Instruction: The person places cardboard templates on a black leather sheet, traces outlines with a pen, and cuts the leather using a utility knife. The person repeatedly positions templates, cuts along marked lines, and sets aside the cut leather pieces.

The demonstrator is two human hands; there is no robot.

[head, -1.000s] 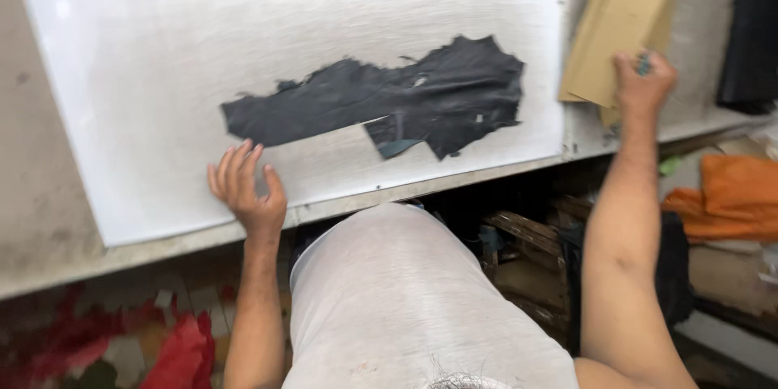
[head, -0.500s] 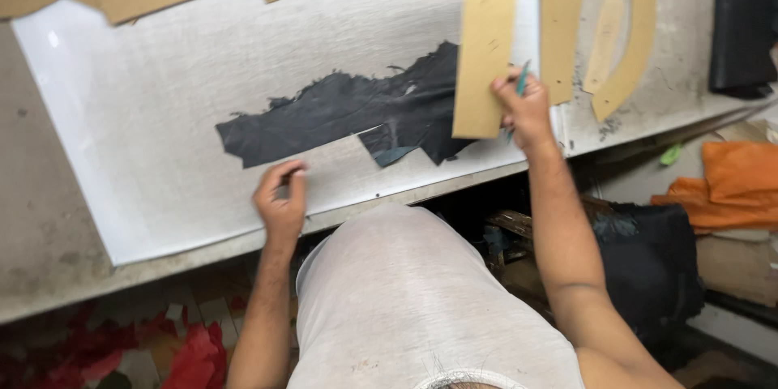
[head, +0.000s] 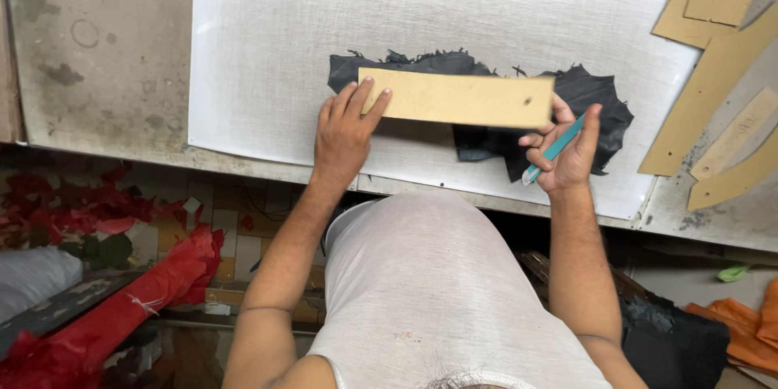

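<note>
Left hand [head: 344, 134] lies flat, fingers spread, pressing down the near left end of a long rectangular tan cardboard template [head: 458, 98]. Right hand [head: 567, 154] steadies the template's right end with its fingertips while gripping a slim teal cutting tool [head: 553, 148]. Beneath the template lies a ragged-edged piece of black leather [head: 592, 105] on a white cutting sheet [head: 259, 57]. Positioning looks done; no cut along the template's edge shows yet.

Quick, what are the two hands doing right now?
Left hand: open, fingers flat on the cardboard strip.
Right hand: closed, holding a teal tool.
</note>
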